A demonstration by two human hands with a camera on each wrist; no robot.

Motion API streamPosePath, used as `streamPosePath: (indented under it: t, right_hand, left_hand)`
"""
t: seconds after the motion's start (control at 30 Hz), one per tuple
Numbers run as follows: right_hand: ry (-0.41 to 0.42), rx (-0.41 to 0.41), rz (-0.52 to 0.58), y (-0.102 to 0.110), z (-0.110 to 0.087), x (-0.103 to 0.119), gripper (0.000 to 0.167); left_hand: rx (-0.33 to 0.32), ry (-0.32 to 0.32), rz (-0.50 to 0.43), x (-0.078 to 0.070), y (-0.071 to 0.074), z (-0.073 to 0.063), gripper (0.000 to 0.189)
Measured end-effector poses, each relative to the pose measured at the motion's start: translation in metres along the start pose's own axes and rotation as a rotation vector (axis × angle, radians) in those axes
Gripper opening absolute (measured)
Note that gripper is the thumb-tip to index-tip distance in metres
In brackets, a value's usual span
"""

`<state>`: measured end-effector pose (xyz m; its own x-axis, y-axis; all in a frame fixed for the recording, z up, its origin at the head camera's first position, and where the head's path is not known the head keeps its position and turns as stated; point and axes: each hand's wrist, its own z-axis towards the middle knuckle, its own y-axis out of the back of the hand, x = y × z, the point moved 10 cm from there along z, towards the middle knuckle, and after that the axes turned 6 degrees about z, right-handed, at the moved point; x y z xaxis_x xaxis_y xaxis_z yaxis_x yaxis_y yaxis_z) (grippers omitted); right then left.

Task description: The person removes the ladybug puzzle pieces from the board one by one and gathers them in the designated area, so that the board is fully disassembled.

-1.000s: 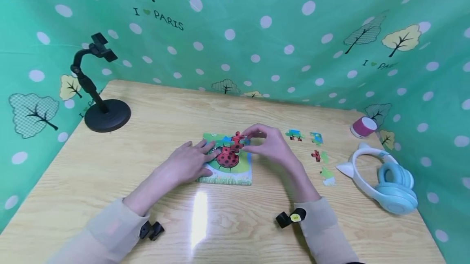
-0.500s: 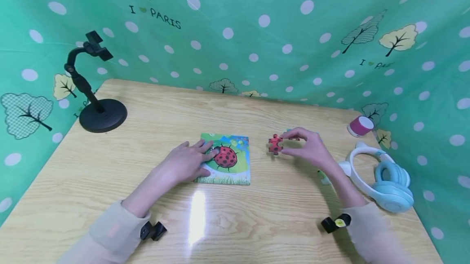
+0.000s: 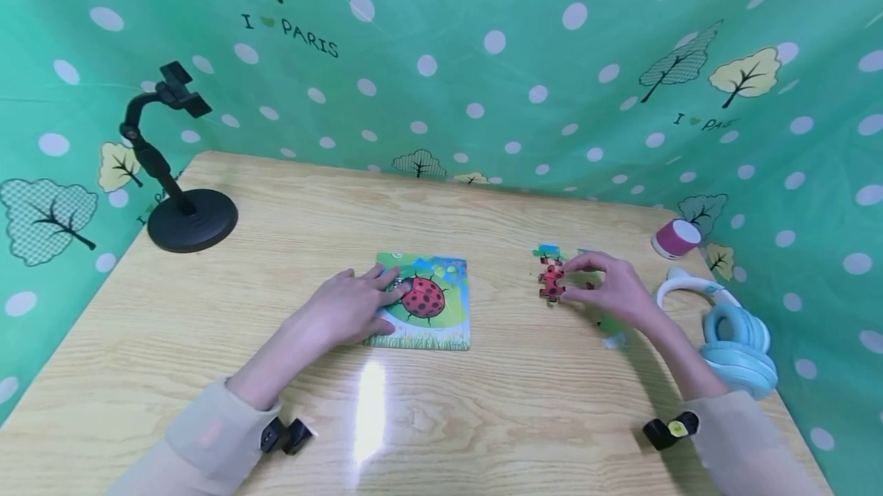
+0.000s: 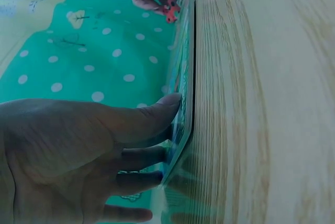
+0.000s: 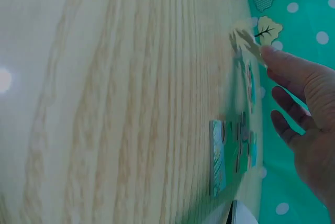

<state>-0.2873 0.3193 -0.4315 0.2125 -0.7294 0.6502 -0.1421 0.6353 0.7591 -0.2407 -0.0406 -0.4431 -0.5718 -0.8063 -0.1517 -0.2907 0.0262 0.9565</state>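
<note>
A square ladybug puzzle board [image 3: 419, 338] lies flat on the wooden table, its picture whole except where the hand covers it. My left hand [image 3: 347, 303] rests on the board's left side with its fingers stretched out; in the left wrist view the thumb touches the near edge of the board [image 4: 184, 103]. My right hand [image 3: 616, 289] pinches a red, black-spotted puzzle piece [image 3: 551, 283] between thumb and fingertips, held above the table. It shows nearly edge-on in the right wrist view. Other loose pieces, including a blue one [image 3: 546, 251], lie around and partly behind this hand.
Light blue cat-ear headphones [image 3: 740, 350] lie on the right, near a small pink and white cylinder [image 3: 677, 238]. A black phone stand [image 3: 192, 221] stands at the back left. Green printed cloth [image 3: 441, 82] hangs behind the table.
My right hand has moved right from the board with the spotted puzzle piece, over to the loose pieces. The picture under it now shows uncovered. My left hand has stayed on the board.
</note>
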Motion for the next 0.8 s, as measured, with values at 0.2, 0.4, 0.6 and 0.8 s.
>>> streamPosePath:
  t: [0.2,0.4,0.6,0.8]
  right_hand:
    - [0.01,0.03,-0.066,-0.0021,0.0004,-0.0035,0.037]
    - [0.024,0.048,-0.118,-0.0045,0.0015,-0.0041,0.036]
    - [0.027,0.059,-0.15,-0.0069,0.0022,-0.0046,0.035]
    - [0.034,0.056,-0.154,-0.0078,0.0017,-0.0034,0.034]
  left_hand:
    - [-0.006,0.003,0.008,0.0007,-0.0001,-0.0016,0.069]
    - [-0.004,-0.001,0.019,0.002,-0.0005,-0.0016,0.069]
    - [-0.014,0.008,0.031,0.0017,0.0015,-0.001,0.069]
    - [-0.013,0.021,0.037,0.0006,0.0006,0.0009,0.068]
